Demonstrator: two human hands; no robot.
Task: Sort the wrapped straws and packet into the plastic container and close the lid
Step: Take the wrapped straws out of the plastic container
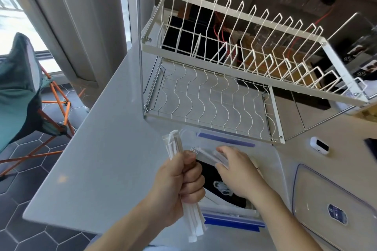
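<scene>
Straws point(173, 146) bundled in my left hand's point(179, 185) fist; right hand point(234, 171) pinches more inside container point(226, 140), over dark packet point(220, 187).

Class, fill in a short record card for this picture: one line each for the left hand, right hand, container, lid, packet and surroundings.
left hand: left hand grips a bundle of wrapped straws, upright, beside the container
right hand: right hand reaches into the container, fingers on more straws
container: clear plastic container with blue clips, open, on the counter
lid: lid lies off, to the right of the container
packet: dark packet lies inside the container
surroundings: white dish rack behind the container
</scene>
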